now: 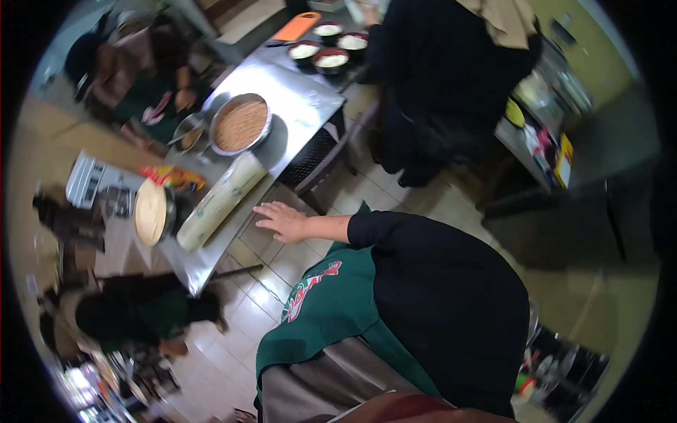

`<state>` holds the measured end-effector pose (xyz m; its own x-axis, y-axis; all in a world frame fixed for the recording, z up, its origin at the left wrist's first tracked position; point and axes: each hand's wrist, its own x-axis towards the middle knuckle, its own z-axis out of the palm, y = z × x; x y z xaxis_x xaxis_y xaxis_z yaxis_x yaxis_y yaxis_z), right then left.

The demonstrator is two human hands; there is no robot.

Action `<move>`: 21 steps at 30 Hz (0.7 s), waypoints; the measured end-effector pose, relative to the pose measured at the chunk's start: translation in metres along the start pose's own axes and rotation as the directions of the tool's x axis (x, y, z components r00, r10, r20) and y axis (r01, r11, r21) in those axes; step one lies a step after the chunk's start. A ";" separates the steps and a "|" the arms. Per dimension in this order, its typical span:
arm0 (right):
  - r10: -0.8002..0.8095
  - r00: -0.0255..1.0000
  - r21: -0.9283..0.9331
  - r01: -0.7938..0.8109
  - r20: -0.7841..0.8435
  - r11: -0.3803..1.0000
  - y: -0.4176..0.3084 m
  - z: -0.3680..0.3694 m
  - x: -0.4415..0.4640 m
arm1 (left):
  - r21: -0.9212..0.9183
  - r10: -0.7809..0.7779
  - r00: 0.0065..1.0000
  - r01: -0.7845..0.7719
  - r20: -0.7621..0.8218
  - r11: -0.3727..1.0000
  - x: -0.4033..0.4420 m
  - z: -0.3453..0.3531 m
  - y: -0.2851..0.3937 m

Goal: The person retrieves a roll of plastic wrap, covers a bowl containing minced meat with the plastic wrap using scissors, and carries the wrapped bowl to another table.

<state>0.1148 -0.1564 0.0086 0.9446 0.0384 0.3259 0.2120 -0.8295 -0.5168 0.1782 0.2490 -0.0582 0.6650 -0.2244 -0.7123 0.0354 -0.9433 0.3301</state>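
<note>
My right hand [281, 222] is held out beside the edge of the metal table [303, 99], fingers spread, with nothing in it. Closest to it on the table lies a long, pale roll [222, 201] wrapped in clear plastic with green print. Past the roll stands a wide metal bowl of brown crumbly or powdery stuff [240, 123]. At the near left end is a bowl of smooth cream-coloured stuff [150, 213], beside a red and yellow packet [173, 177]. My left hand is out of view.
Dark bowls with white contents [331, 60] and an orange board [297, 27] lie at the far end. A white appliance [99, 180] is at left. One person [151, 99] stands across, another [451, 84] at right, another [134, 310] lower left. A chair [331, 158] stands beside the table.
</note>
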 end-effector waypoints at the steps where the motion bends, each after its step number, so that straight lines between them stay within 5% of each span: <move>1: 0.044 0.999 -0.006 -0.044 -0.024 0.999 0.005 -0.006 -0.007 | 0.041 0.023 1.000 -0.023 0.003 0.999 0.008 -0.007 0.007; 5: 0.040 0.993 0.049 -0.035 -0.109 0.998 0.015 -0.021 -0.004 | 0.039 -0.006 0.999 0.008 -0.051 0.999 0.019 -0.008 0.010; 6: 0.036 0.988 0.042 -0.030 -0.147 0.999 0.021 -0.024 0.004 | -0.386 0.075 0.995 -0.095 -0.066 0.918 0.050 -0.002 0.028; 7: 0.022 0.985 0.042 -0.015 -0.169 0.999 0.024 -0.027 0.011 | -0.732 0.145 0.980 -0.201 -0.140 0.651 0.072 -0.002 0.046; 8: 0.009 0.981 0.042 -0.001 -0.193 0.999 0.029 -0.030 0.020 | -0.559 0.161 0.972 -0.231 -0.173 0.796 0.068 -0.005 0.071; 11: -0.048 0.973 0.034 0.057 -0.228 0.998 0.046 -0.029 0.053 | -0.343 0.360 0.905 -0.420 -0.226 0.841 0.028 0.001 0.140; 16: -0.136 0.984 0.043 0.142 -0.116 0.989 0.059 -0.033 0.114 | -0.431 0.135 0.986 -0.163 -0.094 0.887 -0.008 0.056 0.086; 18: -0.199 0.977 0.001 0.200 -0.072 0.980 0.066 -0.035 0.137 | -0.209 0.132 0.971 -0.174 -0.201 0.962 -0.045 0.094 0.034; 21: -0.278 0.960 -0.053 0.277 -0.021 0.959 0.069 -0.044 0.160 | -0.216 0.011 0.972 -0.063 -0.235 0.974 -0.082 0.162 -0.007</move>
<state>0.2695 -0.2324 0.0602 0.8429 0.2563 0.4731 0.4518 -0.8147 -0.3635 0.0026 0.2340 -0.1020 0.8222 -0.1705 -0.5431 0.1539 -0.8519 0.5005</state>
